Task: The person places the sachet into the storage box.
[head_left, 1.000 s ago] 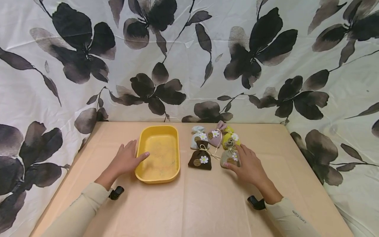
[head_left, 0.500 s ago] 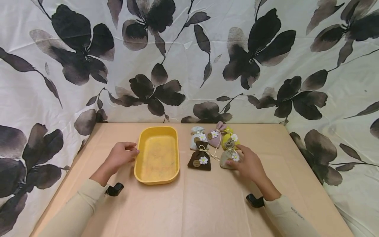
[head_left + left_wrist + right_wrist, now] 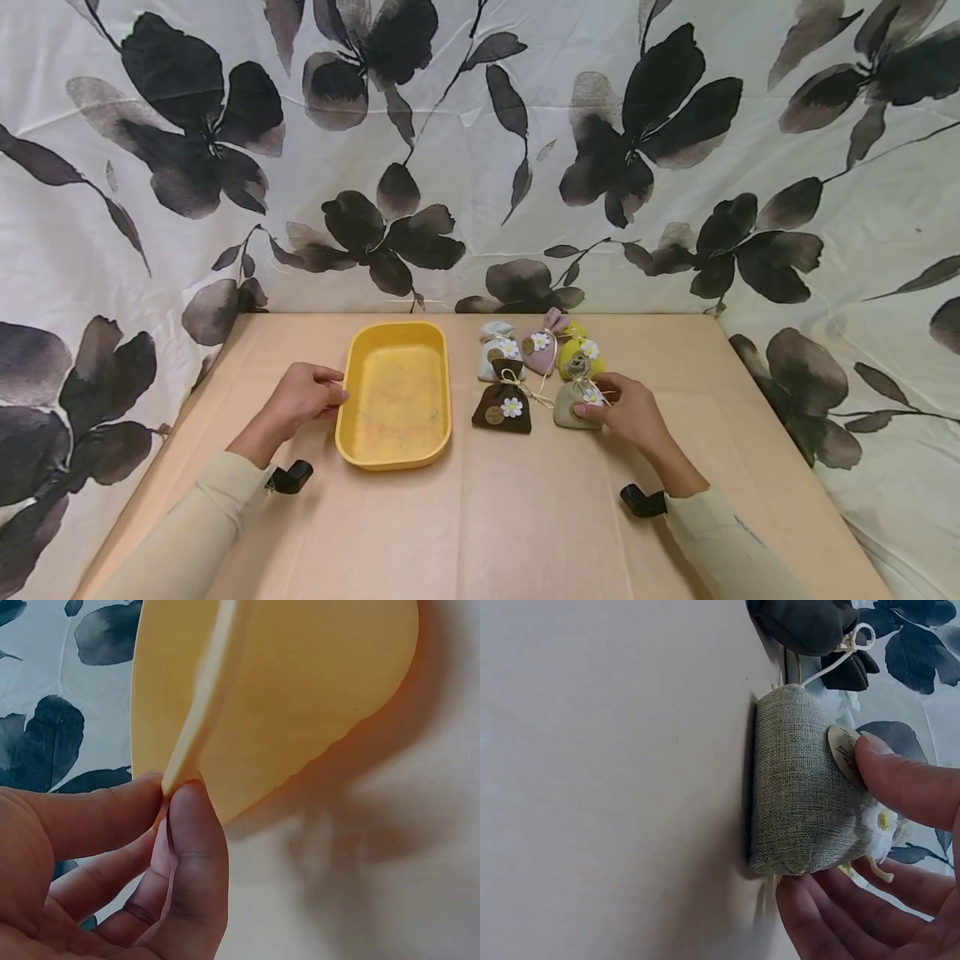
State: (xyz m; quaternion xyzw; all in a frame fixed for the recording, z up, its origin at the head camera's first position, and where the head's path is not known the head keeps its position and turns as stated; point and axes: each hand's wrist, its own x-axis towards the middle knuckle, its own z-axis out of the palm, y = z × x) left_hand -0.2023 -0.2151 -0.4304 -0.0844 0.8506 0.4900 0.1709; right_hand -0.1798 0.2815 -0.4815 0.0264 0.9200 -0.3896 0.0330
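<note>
In the head view my left hand [image 3: 298,402] is at the left side of a yellow plastic tray [image 3: 393,392]. The left wrist view has its thumb and fingers pinching the tray's rim [image 3: 202,705]. Over on the right, my right hand [image 3: 636,418] holds a grey-beige fabric sachet [image 3: 572,410]. Its thumb presses the round tag [image 3: 845,754] on the front, and the other fingers curl at the side and behind. A white flower and a cord tie decorate this sachet. A dark brown sachet [image 3: 501,408] stands just left of it, apart from the hand.
Behind these two stand a light blue sachet [image 3: 489,358], a pink sachet [image 3: 540,357] and a yellow sachet [image 3: 574,360], each with a white flower. All are on a peach-coloured table [image 3: 465,525]. A floral cloth [image 3: 480,167] hangs at the table's back edge.
My left hand has gone from spread fingers over the tray's left edge to a pinch on its rim. My right fingers have closed around the grey-beige sachet.
</note>
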